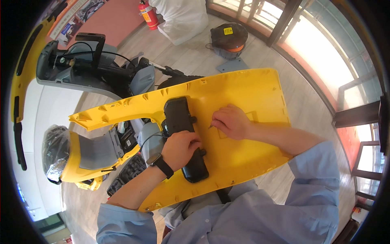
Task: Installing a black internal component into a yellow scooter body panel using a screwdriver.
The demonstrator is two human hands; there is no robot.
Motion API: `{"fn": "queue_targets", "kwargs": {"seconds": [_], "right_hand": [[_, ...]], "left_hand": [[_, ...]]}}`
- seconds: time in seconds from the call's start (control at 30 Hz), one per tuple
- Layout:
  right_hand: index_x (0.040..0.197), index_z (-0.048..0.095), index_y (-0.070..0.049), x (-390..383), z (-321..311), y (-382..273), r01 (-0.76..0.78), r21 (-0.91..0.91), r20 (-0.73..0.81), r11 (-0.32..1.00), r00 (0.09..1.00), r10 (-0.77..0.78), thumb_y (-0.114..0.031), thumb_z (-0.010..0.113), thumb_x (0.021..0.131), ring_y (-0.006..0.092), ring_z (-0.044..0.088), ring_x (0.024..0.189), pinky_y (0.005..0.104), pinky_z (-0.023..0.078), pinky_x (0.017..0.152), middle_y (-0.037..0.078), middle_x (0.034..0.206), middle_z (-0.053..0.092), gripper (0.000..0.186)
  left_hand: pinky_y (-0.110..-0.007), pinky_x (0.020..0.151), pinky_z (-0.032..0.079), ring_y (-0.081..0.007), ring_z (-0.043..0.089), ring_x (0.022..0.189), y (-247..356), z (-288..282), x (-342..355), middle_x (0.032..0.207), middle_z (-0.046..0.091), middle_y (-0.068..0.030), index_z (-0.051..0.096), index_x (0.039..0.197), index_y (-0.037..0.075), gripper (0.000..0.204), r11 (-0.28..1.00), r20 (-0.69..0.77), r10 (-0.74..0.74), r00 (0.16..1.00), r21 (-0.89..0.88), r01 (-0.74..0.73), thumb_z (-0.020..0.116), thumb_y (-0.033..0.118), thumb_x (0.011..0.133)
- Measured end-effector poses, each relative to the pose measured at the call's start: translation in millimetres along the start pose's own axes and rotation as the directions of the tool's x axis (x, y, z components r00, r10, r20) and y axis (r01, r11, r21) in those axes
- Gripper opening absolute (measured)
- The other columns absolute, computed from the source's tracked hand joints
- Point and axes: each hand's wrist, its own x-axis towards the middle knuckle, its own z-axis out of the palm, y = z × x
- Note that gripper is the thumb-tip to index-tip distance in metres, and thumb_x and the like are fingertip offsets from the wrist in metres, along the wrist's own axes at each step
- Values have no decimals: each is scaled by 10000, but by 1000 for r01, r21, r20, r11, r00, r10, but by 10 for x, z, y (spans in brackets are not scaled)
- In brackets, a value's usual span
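Observation:
A large yellow plastic panel (256, 97) with small tabs along its edges lies face up across my lap. On it rests a long black plastic part (175, 109) with side lugs and a thin cable at its left. My left hand (180, 148) is closed on that black part, fingers curled over its middle. My right hand (230, 122), just right of the part and above the panel, pinches a small, thin metal item (210, 126), too small to identify.
Behind the panel stands a partly stripped scooter (103, 69). A yellow-grey scooter body (95, 154) and black tool case (122, 181) are at left. A black-lidded bin (227, 38), grey plate (231, 66), fire extinguisher (149, 16) and white-covered object (183, 20) stand behind; glazed doors line the right.

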Motion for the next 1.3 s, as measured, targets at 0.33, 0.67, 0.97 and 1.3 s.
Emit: {"fn": "queue_targets", "kwargs": {"seconds": [0.33, 0.67, 0.97, 1.3], "right_hand": [[905, 582, -42, 114, -82, -180, -128, 290, -86, 948, 984, 159, -288, 574, 1007, 402, 618, 831, 508, 468, 735, 192, 808, 629, 266], [956, 585, -15, 189, -277, -330, -212, 267, 41, 940, 977, 208, -240, 588, 1004, 387, 645, 847, 448, 499, 734, 200, 881, 652, 230], [1023, 708, -54, 306, -1031, -478, -369, -44, 107, 928, 922, 372, -381, 444, 1049, 406, 660, 882, 494, 515, 811, 196, 943, 703, 421], [846, 674, -30, -311, -1599, -840, -297, -254, 85, 920, 941, 328, -355, 508, 1011, 403, 654, 830, 501, 516, 749, 178, 799, 669, 400]], "left_hand": [[-450, 700, 499, -372, 630, 779, 59, -122, -86, 836, 628, -164, 676, 915, 12, 150, 995, 58, -58, 997, 80, 53, 663, 161, 912], [-425, 790, 426, -263, 619, 897, -55, 232, 200, 851, 650, -37, 690, 905, 152, 68, 839, 164, 135, 977, 505, -201, 691, 181, 844], [-598, 1015, 325, -270, 603, 1081, 0, 239, 127, 904, 712, -43, 639, 1080, 110, 206, 636, 378, 199, 904, 652, -413, 630, 185, 889], [-707, 1118, 221, -262, 654, 1069, 15, 298, 228, 912, 717, -33, 604, 1116, 136, 219, 710, 533, 128, 836, 540, -453, 580, 145, 898]]}}
